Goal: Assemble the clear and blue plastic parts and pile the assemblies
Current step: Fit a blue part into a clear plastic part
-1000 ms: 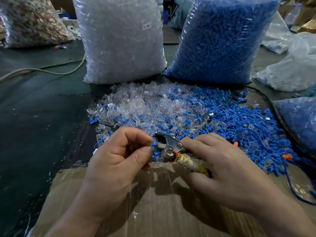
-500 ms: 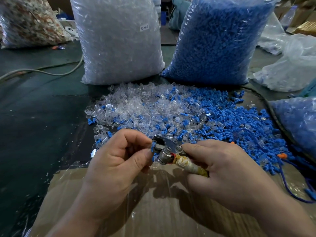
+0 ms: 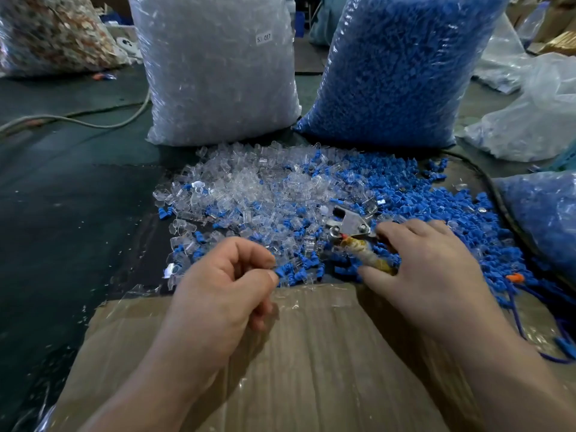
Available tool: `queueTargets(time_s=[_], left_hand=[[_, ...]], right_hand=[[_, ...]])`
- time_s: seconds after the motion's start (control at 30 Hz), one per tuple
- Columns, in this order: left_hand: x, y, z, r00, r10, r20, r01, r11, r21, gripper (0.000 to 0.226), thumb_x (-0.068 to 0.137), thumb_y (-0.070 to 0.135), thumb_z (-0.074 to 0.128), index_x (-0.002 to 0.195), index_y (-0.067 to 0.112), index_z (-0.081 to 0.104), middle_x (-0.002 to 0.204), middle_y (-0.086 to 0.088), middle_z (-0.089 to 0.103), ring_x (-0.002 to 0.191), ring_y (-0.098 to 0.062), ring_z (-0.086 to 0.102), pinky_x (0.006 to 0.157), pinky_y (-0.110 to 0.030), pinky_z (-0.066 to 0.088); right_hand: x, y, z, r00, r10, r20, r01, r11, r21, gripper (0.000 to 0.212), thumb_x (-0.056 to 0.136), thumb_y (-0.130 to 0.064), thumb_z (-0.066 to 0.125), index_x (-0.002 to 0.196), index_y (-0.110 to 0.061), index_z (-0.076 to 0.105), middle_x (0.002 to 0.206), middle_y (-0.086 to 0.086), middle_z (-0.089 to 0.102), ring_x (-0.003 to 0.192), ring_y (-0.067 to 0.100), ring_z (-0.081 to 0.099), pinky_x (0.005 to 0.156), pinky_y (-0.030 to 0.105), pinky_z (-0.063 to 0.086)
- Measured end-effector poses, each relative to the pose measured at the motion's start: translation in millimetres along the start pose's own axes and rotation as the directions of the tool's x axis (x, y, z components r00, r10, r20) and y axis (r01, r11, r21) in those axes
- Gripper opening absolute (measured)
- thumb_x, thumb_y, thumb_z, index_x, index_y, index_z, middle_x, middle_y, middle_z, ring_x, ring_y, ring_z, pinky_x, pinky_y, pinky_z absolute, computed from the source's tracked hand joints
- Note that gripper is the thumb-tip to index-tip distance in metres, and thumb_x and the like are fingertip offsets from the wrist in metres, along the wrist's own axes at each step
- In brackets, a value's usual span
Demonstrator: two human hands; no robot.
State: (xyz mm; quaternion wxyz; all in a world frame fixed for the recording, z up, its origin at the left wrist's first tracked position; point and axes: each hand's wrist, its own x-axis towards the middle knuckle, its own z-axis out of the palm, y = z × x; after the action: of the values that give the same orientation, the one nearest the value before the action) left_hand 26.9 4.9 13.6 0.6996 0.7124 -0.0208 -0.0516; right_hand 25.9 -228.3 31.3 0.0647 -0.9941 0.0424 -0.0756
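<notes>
A heap of loose clear plastic parts lies mixed with blue plastic parts on the table ahead of me. My left hand pinches a small blue part between thumb and forefinger at the heap's near edge. My right hand holds a metal plier-like tool by its taped yellowish handle. The tool's metal head lies over the heap, apart from my left hand.
A large bag of clear parts and a large bag of blue parts stand behind the heap. Another blue bag lies at right. Taped cardboard covers the near table. A cable crosses the dark mat at left.
My right hand has carried the tool away to the right and farther over the heap. My left hand stays near the cardboard edge, still pinching a blue part.
</notes>
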Motion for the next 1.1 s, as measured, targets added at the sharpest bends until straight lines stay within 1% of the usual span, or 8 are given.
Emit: queueTargets(time_s=[0.2,0.4,0.57,0.7,0.9,1.0,1.07,1.1], left_hand=[[-3,1,5,0.998,-0.051,-0.035,0.054,0.995,0.079,0.023,0.09,0.001,0.067,0.082,0.022,0.069,0.057,-0.008,0.066,0.042,-0.012,0.057,0.04,-0.015,0.043],[-8,-1,14,0.995,0.054,-0.078,-0.032,0.966,0.255,0.028,0.088,0.012,0.071,0.086,0.04,0.067,0.067,0.0,0.072,0.051,-0.013,0.066,0.043,-0.015,0.046],[-14,4,12,0.973,0.231,0.021,-0.223,0.902,0.37,0.014,0.084,0.028,0.07,0.088,0.042,0.068,0.07,0.009,0.071,0.059,-0.005,0.064,0.052,-0.008,0.045],[-11,7,9,0.998,0.042,0.044,-0.047,0.991,0.124,0.009,0.087,0.037,0.065,0.082,0.031,0.07,0.062,-0.002,0.068,0.049,-0.012,0.062,0.047,-0.02,0.051],[-8,5,-1,0.981,-0.061,0.185,0.031,0.986,0.164,0.052,0.081,0.07,0.062,0.07,0.02,0.056,0.054,0.008,0.042,0.049,-0.008,0.038,0.044,-0.022,0.034],[-10,5,-2,0.964,0.157,0.217,-0.208,0.949,0.235,0.038,0.084,0.067,0.06,0.077,0.03,0.062,0.055,0.014,0.049,0.05,0.001,0.041,0.046,-0.012,0.035],[-10,7,-1,0.913,0.324,0.25,-0.398,0.845,0.358,0.024,0.085,0.058,0.054,0.087,0.036,0.063,0.067,0.016,0.06,0.057,0.001,0.053,0.052,-0.007,0.038],[-11,8,0,0.881,0.382,0.28,-0.468,0.791,0.394,0.019,0.087,0.055,0.054,0.092,0.038,0.062,0.075,0.017,0.063,0.064,-0.001,0.058,0.056,-0.008,0.04]], right_hand=[[4,-1,3,0.999,0.036,-0.028,-0.036,0.999,-0.001,0.058,0.084,-0.063,0.056,0.133,-0.035,0.05,0.127,-0.008,0.054,0.118,0.019,0.037,0.099,0.044,0.031],[-19,-46,6,0.911,-0.38,-0.162,0.407,0.892,0.196,0.032,0.094,-0.049,0.044,0.092,-0.024,0.064,0.088,-0.005,0.062,0.085,0.02,0.055,0.078,0.042,0.046],[-22,-49,10,0.891,-0.422,-0.17,0.45,0.872,0.192,0.029,0.098,-0.033,0.042,0.085,-0.016,0.062,0.081,0.0,0.059,0.076,0.024,0.052,0.071,0.044,0.045],[-25,-49,10,0.862,-0.472,-0.186,0.501,0.851,0.16,0.03,0.097,-0.033,0.042,0.081,-0.017,0.06,0.076,0.0,0.056,0.071,0.022,0.05,0.068,0.041,0.043],[-31,-59,8,0.813,-0.514,-0.273,0.575,0.781,0.244,0.027,0.095,-0.026,0.051,0.07,-0.015,0.053,0.068,0.0,0.05,0.065,0.021,0.043,0.061,0.04,0.039],[-36,-64,5,0.956,-0.271,-0.114,0.277,0.702,0.656,0.028,0.082,-0.026,0.052,0.059,-0.013,0.043,0.057,-0.004,0.042,0.055,0.015,0.042,0.053,0.039,0.035],[-37,-67,1,0.953,-0.151,0.264,-0.196,0.36,0.912,0.02,0.069,-0.027,0.053,0.054,-0.014,0.047,0.052,-0.002,0.04,0.048,0.014,0.036,0.045,0.033,0.028],[-36,-67,-1,0.863,-0.204,0.462,-0.442,0.136,0.886,0.017,0.065,-0.026,0.052,0.051,-0.016,0.049,0.05,0.002,0.038,0.044,0.015,0.031,0.041,0.028,0.023]])
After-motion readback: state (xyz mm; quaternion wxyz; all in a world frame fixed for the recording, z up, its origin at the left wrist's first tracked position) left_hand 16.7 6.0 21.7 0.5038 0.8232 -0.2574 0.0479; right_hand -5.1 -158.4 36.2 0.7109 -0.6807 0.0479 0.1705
